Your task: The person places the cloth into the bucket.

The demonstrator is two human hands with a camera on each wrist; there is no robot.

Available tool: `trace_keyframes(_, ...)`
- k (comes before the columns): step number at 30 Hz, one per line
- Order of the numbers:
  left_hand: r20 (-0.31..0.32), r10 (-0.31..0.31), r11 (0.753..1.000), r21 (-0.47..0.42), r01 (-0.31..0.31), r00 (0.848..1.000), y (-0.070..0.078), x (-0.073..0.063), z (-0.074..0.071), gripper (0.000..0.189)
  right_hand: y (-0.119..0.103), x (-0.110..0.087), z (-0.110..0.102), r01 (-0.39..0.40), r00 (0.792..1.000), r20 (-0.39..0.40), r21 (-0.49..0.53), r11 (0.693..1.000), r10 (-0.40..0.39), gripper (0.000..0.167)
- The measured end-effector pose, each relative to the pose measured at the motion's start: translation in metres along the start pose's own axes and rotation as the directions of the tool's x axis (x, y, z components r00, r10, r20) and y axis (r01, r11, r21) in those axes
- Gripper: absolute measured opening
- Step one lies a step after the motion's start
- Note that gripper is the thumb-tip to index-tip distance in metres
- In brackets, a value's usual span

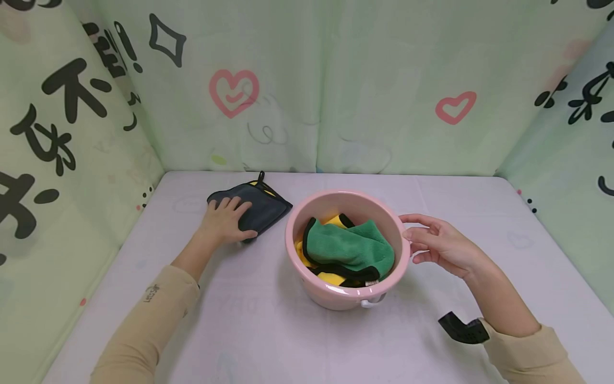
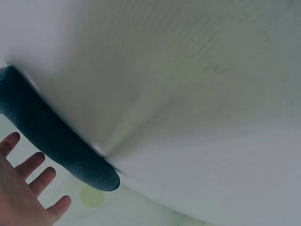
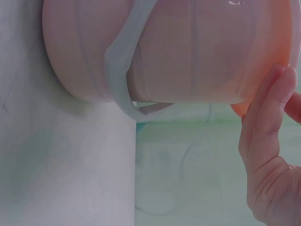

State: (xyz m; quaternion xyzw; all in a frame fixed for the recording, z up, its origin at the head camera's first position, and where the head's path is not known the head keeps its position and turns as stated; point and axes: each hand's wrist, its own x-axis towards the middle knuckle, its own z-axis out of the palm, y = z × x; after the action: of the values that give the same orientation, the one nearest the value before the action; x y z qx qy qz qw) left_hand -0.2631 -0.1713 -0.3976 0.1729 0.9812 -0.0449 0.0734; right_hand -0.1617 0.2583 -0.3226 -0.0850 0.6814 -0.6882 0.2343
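Observation:
A dark navy folded cloth (image 1: 268, 209) with black edging, a hanging loop and a bit of yellow showing lies left of the bucket. My left hand (image 1: 225, 220) reaches over its near left side with fingers spread. In the left wrist view the same cloth (image 2: 56, 132) shows as a thick, rounded fold beyond the fingertips. The pink bucket (image 1: 318, 288) stands upright; inside are a green cloth (image 1: 350, 248) with black trim and yellow cloths (image 1: 332, 278) partly under it. My right hand (image 1: 441, 242) has its loosely bent fingertips at the bucket's right rim.
A white bucket handle (image 3: 117, 66) hangs down the bucket's side. The pale table (image 1: 240, 330) is bounded by printed green curtains (image 1: 384, 69) at the back and both sides. A black strap (image 1: 462, 328) sits at my right sleeve cuff.

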Motion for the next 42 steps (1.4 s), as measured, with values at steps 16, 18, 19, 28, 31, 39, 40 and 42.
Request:
trace_keyframes(16,0.009,0.012,0.999,0.038,-0.012,1.000,0.003,0.006,0.015,0.080,0.000,0.000,-0.001,0.014,1.000,0.018,-0.001,1.000,-0.014,0.024)
trace_keyframes(18,0.007,0.011,0.999,0.044,-0.011,1.000,0.004,0.007,0.017,0.081,0.001,0.000,-0.001,0.013,1.000,0.018,-0.001,1.000,-0.013,0.024)
trace_keyframes(19,0.004,0.012,0.999,0.045,-0.012,1.000,0.004,0.008,0.018,0.081,0.001,0.000,-0.001,0.011,1.000,0.017,-0.001,1.000,-0.011,0.024)
trace_keyframes(28,0.008,0.006,0.998,0.066,-0.007,1.000,0.006,0.012,0.025,0.081,0.001,0.000,0.000,0.016,1.000,0.014,0.004,1.000,-0.016,0.024)
trace_keyframes(31,-0.002,0.010,0.998,0.061,-0.010,1.000,0.007,0.013,0.026,0.079,0.000,0.000,0.000,0.016,1.000,0.012,0.005,1.000,-0.016,0.024)
trace_keyframes(39,-0.020,0.016,0.999,0.048,-0.015,1.000,0.010,0.015,0.025,0.068,0.001,0.000,-0.001,0.019,1.000,0.021,0.011,1.000,-0.019,0.025)
trace_keyframes(40,-0.023,0.017,0.999,0.041,-0.017,1.000,0.010,0.016,0.025,0.066,0.001,0.001,-0.001,0.018,1.000,0.020,0.010,1.000,-0.018,0.025)
trace_keyframes(42,-0.023,0.016,1.000,0.021,-0.016,1.000,0.011,0.017,0.025,0.061,0.001,0.001,-0.001,0.017,1.000,0.019,0.007,1.000,-0.017,0.025)
